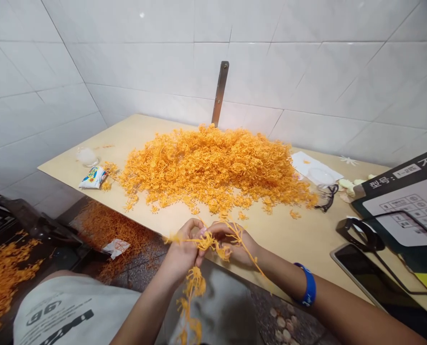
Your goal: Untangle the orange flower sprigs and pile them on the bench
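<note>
On the bench (292, 242), a heap of sprigs (213, 165) spreads across the middle. At its twelve o'clock a bar (220, 93) stands behind it, by the wall (156, 62). At nine lies a packet (92, 178), a cup (87, 156) just behind. At three comes a sheet (303, 163), eyeglasses (328, 197) before it; farther out at three, a box (414, 196). At four, before the box, lies a phone (359, 273). At six, a strand (206, 242) lies between left grip (185, 247) and right grip (240, 245). At eight, below the bench, a wrapper (116, 247) rests on a second heap (106, 220).
</note>
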`<state>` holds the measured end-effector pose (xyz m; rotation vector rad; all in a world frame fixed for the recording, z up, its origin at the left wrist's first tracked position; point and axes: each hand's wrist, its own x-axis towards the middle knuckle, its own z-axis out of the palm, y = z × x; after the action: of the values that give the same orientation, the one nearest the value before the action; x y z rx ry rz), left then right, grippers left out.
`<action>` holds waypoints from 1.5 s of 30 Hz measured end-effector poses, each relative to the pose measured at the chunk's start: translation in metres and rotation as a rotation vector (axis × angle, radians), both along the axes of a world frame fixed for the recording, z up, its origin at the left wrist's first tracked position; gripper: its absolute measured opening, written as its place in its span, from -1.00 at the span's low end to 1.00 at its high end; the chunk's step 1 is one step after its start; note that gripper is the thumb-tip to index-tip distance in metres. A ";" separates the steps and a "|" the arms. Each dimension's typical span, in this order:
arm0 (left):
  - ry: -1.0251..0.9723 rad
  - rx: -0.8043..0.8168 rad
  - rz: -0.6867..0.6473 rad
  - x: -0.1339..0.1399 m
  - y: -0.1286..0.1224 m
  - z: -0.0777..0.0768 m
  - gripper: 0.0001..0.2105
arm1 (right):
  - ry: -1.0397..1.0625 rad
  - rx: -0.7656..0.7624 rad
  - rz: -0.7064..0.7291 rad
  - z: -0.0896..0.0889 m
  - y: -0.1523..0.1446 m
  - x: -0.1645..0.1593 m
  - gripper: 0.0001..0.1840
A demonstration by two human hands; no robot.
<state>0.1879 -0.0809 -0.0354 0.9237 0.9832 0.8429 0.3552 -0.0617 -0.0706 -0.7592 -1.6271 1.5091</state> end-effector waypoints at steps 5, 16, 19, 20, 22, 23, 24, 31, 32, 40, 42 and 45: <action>0.063 -0.022 -0.078 0.002 -0.003 0.008 -0.73 | -0.065 0.155 0.086 -0.003 -0.003 0.001 -0.50; 0.213 0.228 -0.168 -0.016 -0.004 0.011 -0.80 | -0.090 0.379 0.004 0.008 0.002 -0.001 -0.72; 0.393 0.418 -0.117 -0.019 -0.009 0.010 -0.80 | -0.091 0.397 0.001 0.006 0.003 -0.001 -0.76; 0.427 0.420 -0.106 -0.019 -0.010 0.010 -0.79 | -0.093 0.399 -0.008 0.005 0.003 -0.001 -0.77; 0.428 0.378 -0.087 -0.018 -0.014 0.010 -0.75 | -0.092 0.386 -0.045 0.004 0.003 -0.001 -0.77; 0.411 0.370 -0.070 -0.018 -0.015 0.011 -0.72 | -0.093 0.369 -0.075 0.004 0.003 -0.001 -0.76; 0.390 0.374 -0.049 -0.019 -0.017 0.011 -0.70 | -0.094 0.346 -0.113 0.004 0.002 0.000 -0.75; 0.430 0.518 0.007 -0.016 -0.018 0.007 -0.81 | -0.097 0.206 -0.358 0.009 0.001 0.002 -0.64; 0.464 0.538 0.060 -0.013 -0.017 0.007 -0.82 | -0.088 0.178 -0.344 0.008 0.001 0.001 -0.63; 0.184 0.347 0.359 -0.007 -0.010 0.000 -0.80 | 0.066 -0.045 -0.187 -0.002 0.000 -0.002 -0.50; 0.122 0.319 0.409 -0.009 -0.010 -0.002 -0.78 | 0.074 -0.038 -0.192 -0.002 0.000 -0.002 -0.52; 0.150 0.290 0.352 -0.008 -0.010 -0.003 -0.77 | 0.063 -0.048 -0.178 -0.001 0.001 -0.002 -0.52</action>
<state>0.1803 -0.0906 -0.0381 1.0891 1.1951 1.2509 0.3533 -0.0609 -0.0719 -0.8515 -1.4416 1.4347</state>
